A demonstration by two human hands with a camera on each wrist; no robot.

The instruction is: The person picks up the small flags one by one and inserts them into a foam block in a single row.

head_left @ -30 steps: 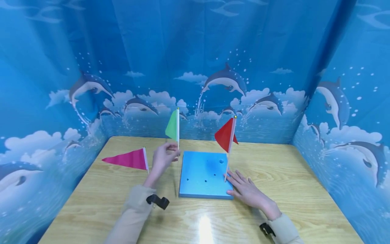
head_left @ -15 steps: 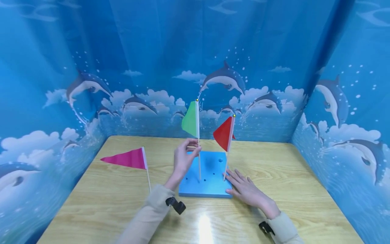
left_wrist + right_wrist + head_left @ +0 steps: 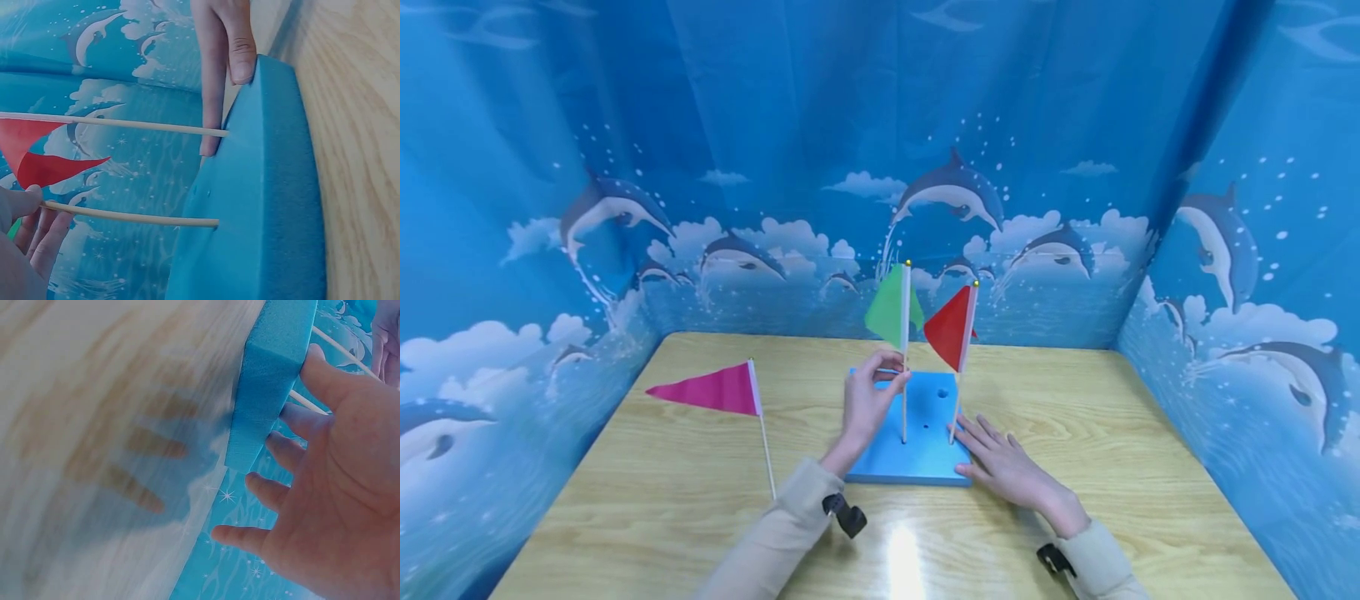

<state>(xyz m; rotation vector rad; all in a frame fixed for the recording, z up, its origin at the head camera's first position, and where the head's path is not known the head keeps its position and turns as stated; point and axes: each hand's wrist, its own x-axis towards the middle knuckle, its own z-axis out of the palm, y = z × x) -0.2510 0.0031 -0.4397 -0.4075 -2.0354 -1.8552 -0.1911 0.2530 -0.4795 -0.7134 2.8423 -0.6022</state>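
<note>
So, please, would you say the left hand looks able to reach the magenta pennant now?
Probably not yet: the left hand pinches the green flag by its stick. Once freed, it likely could, as nothing visible stands between it and the magenta pennant.

One flag [image 3: 711, 391] is left of the block [image 3: 917, 465].

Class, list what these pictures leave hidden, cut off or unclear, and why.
- Head: the lower end of the pink flag's stick, behind the left sleeve.
- Head: the left part of the blue block, behind the left hand.
- Left wrist: the top of the red flag, cut by the left edge.
- Right wrist: where the two sticks meet the block, behind its edge.
</note>
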